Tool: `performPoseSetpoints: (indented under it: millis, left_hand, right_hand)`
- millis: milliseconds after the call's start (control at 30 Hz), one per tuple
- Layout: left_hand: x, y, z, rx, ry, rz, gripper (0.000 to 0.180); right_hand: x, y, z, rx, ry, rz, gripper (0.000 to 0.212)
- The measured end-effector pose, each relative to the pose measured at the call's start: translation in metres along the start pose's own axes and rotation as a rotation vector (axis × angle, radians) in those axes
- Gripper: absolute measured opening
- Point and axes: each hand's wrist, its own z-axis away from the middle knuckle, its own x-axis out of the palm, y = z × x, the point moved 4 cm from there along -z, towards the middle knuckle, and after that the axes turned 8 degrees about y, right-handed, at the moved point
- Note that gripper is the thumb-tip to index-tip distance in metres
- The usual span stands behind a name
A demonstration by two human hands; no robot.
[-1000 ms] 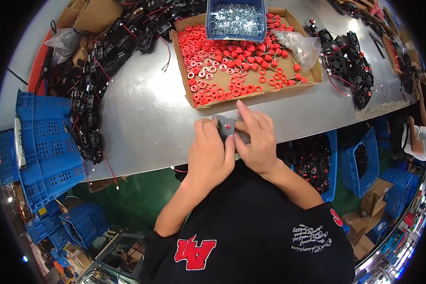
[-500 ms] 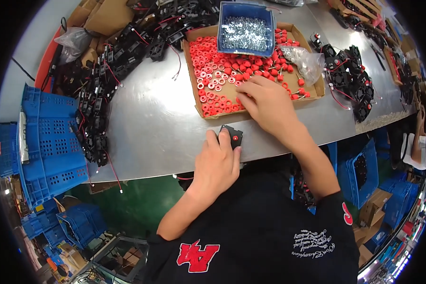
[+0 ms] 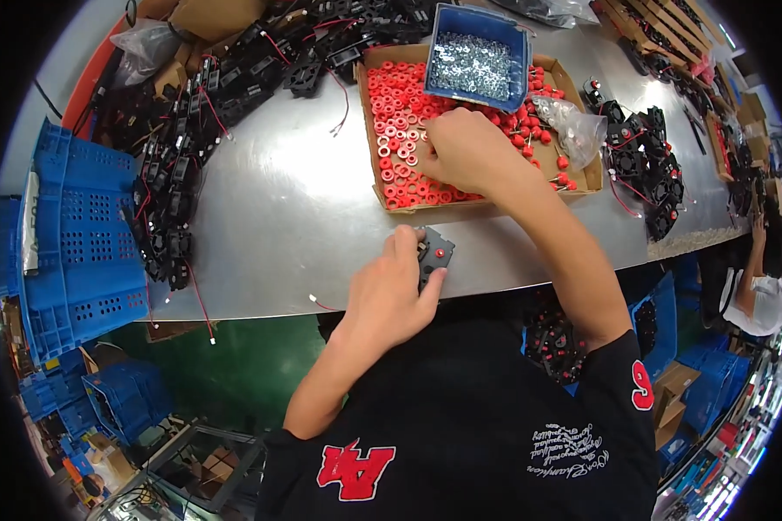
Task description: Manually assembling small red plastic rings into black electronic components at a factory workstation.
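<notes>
My left hand [image 3: 389, 291] grips a small black fan [image 3: 436, 253] at the near edge of the metal table, thumb on one side and fingers on the other. A red round piece with a pale centre sits in the fan's upper face. My right hand [image 3: 469, 149] reaches into a shallow cardboard tray [image 3: 593, 178], over the red rubber rings [image 3: 397, 167]. Its fingers are bent together among the rings; their tips are partly hidden, so what they pinch does not show. To the right of the rings lie red knobs on thin metal pins [image 3: 520, 139].
A blue bin of small metal parts [image 3: 471, 68] rests on the tray's far side, beside a clear plastic bag [image 3: 573, 128]. Black fans with wires are heaped left [image 3: 169, 187] and right [image 3: 647, 161]. Blue crates [image 3: 87, 234] stand left. Another person [image 3: 756, 295] is at far right.
My right hand has moved left within the tray, from the red knobs toward the rings. My left hand still holds the fan, now tilted slightly differently. The whole view has shifted a little.
</notes>
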Motion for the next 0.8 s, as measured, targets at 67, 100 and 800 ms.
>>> performPoseSetpoints:
  millis: [67, 100, 800]
  left_hand:
    - [-0.002, -0.001, 0.0, -0.066, -0.04, 0.045, 0.046]
    - [-0.003, -0.001, 0.0, -0.078, -0.032, 0.055, 0.046]
    - [0.007, -0.001, 0.006, -0.061, 0.004, -0.035, 0.056]
  right_hand:
    - [-0.009, -0.004, 0.003, -0.078, 0.007, 0.049, 0.013]
    - [-0.017, -0.001, 0.011, -0.016, 0.003, -0.152, 0.014]
    - [-0.067, 0.017, 0.051, 0.028, 0.515, -0.216, 0.013]
